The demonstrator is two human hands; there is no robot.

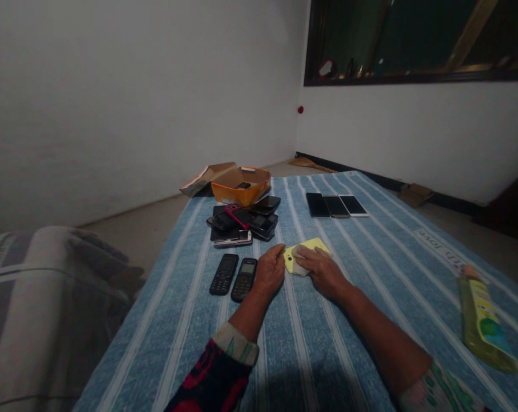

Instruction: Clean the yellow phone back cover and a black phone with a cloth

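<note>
holding the yellow phone (317, 244) over the striped cover (391, 274), i have it right in front of me, between my two hands. my left hand (271, 269) is closed on its left end, fingers pinched in with little gap, though their tips are partly hidden. my right hand (325, 272) has its fingers bent and pressed onto a pale cloth (301, 268), which lies against the phone's face-up side; a small dark square there makes me think that is the back.

i judge this phone to be partway through a wipe: the cloth is on it, and i cannot tell how much of the surface is done. beyond my right hand, a black phone (317, 205), a dark phone (336, 206) and a white phone (353, 206) sit side by side in a neat row; that order suggests to me they are done, but nothing proves it. beyond my left hand is a jumbled pile (237, 220) by the open orange box (240, 194), with something small and dark inside. that heap looks like what is left. two keypad phones, one farther left (224, 275) and one (244, 279) just beside my left wrist, lie apart from it; whether they are done i cannot tell.
</note>
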